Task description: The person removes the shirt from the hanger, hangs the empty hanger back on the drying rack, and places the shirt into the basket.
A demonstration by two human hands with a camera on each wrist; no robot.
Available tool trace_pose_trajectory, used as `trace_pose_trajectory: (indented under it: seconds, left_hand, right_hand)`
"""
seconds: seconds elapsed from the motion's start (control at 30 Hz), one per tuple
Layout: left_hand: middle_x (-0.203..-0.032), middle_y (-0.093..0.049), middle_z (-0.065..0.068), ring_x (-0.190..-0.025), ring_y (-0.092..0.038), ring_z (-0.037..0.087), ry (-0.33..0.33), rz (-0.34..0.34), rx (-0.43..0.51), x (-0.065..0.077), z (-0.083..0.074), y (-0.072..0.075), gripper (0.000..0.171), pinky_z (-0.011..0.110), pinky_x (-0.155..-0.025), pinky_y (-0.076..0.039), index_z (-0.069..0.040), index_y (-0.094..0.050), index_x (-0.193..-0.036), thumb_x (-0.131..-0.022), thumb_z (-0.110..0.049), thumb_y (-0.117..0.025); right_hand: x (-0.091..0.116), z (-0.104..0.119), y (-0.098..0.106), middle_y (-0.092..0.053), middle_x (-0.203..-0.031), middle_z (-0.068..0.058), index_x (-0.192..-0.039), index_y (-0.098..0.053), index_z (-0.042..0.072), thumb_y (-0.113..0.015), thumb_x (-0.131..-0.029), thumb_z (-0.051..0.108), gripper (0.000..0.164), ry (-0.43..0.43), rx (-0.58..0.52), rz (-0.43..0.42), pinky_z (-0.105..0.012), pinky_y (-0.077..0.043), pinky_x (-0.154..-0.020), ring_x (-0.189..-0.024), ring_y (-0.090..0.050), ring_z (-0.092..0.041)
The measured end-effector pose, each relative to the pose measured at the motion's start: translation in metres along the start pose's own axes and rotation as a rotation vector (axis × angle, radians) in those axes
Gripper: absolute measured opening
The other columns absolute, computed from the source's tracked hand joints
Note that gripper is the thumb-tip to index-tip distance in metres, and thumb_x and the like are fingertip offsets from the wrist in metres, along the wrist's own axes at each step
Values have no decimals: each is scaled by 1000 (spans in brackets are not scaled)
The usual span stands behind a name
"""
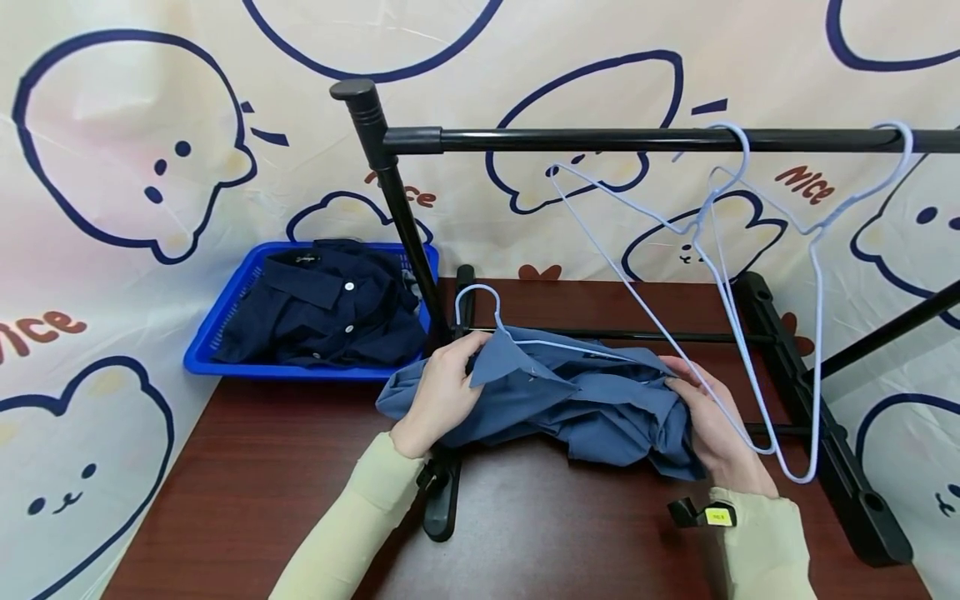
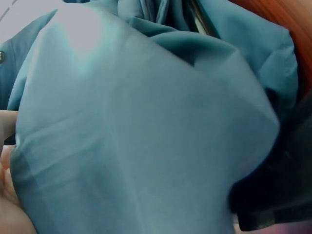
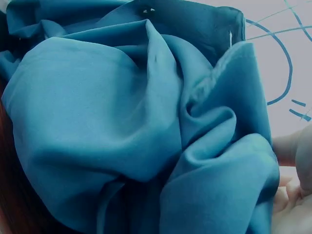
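A crumpled blue button shirt point(image 1: 600, 408) is held up over the table, its collar toward the left. A light blue hanger point(image 1: 480, 287) is partly inside it; its hook and part of one arm show, the rest is hidden by cloth. My left hand point(image 1: 446, 387) grips the shirt beside the collar, below the hook. At the shirt's other side, my right hand point(image 1: 712, 425) pinches the cloth between thumb and fingers. Blue fabric point(image 2: 136, 122) fills most of the left wrist view. In the right wrist view, bunched folds point(image 3: 97, 107) lie beside my fingers point(image 3: 287, 151).
Two light blue hangers point(image 1: 738, 333) hang from the black rail point(image 1: 570, 140), one dropping close to my right hand. Behind the rack's left post point(image 1: 405, 225), a blue basket point(image 1: 202, 346) holds dark navy clothing point(image 1: 322, 308). The rack's feet stand on a brown table point(image 1: 247, 492).
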State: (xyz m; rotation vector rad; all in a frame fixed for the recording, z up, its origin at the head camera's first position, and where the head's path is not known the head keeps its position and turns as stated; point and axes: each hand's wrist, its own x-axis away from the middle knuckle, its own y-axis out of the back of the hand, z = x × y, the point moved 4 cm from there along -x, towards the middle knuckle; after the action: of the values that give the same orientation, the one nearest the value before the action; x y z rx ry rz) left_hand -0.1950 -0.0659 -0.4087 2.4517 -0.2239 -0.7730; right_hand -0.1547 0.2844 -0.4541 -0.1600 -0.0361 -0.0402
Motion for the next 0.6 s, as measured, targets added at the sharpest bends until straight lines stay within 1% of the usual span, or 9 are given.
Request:
trace_pose_trajectory:
  seconds: [0.07,0.13,0.27,0.37,0.43,0.5,0.53,0.57,0.6]
  left_hand:
    - [-112,-71,0,-95,-67,10,-4,8,27,-1,-1,0,20,35,-85,-55,-10,-70,-119,-106,-19,-57]
    - [-111,-72,0,-94,-67,10,-3,12,34,-1,-2,0,20,35,-85,-55,-10,-70,-119,-106,-18,-57]
    - [-114,-72,1,-97,-68,11,15,9,5,-2,-2,0,21,36,-86,-55,-9,-70,-120,-105,-16,-58]
    - [-114,-73,2,-96,-69,13,27,1,-15,-3,0,0,21,36,-84,-55,-9,-70,-121,-104,-13,-58]
    - [-113,-73,2,-93,-69,14,35,-4,-20,-3,1,0,21,36,-81,-55,-10,-70,-121,-104,-12,-59]
    - [-112,-73,1,-91,-69,13,41,-9,-19,-3,1,-1,21,36,-79,-55,-10,-70,-121,-103,-11,-60]
    - [-113,-73,1,-93,-69,13,43,-5,-6,-3,1,-2,22,35,-80,-55,-11,-70,-122,-103,-10,-60]
    - [-113,-72,0,-94,-68,12,38,9,10,-3,0,-4,22,34,-81,-54,-11,-70,-122,-103,-9,-59]
    - [-111,-72,0,-94,-67,11,29,29,20,-2,0,-6,23,33,-82,-54,-11,-69,-122,-102,-7,-59]
  right_hand:
    - [0,-2,0,-63,-123,2,-136,-60,4,-54,-107,12,31,-22,-30,33,-18,-47,-90,-109,-58,-10]
    - [-1,-4,-1,-63,-125,2,-134,-62,7,-51,-108,12,29,-50,-103,76,-19,-48,-92,-111,-59,-9]
    - [-2,-10,-1,-66,-125,1,-128,-67,13,-41,-110,6,32,-106,-291,174,-22,-50,-92,-112,-61,-9]
    - [-4,-13,0,-65,-127,-1,-127,-68,13,-39,-111,4,35,-121,-366,219,-23,-50,-93,-113,-62,-11]
    - [-5,-14,1,-64,-131,-2,-130,-67,11,-39,-111,4,35,-114,-379,236,-24,-49,-94,-116,-61,-11]
    - [-4,-14,0,-62,-132,-2,-132,-66,10,-40,-111,6,33,-111,-373,226,-24,-49,-95,-116,-60,-11]
    - [-4,-15,-1,-61,-130,-2,-132,-64,10,-40,-111,7,32,-120,-356,209,-23,-50,-92,-114,-60,-10]
    - [-3,-17,-2,-61,-129,2,-131,-64,13,-43,-111,11,29,-146,-332,176,-22,-50,-91,-113,-59,-8]
    - [-2,-18,-4,-60,-127,5,-131,-62,16,-47,-110,16,26,-176,-285,144,-20,-49,-90,-112,-58,-5]
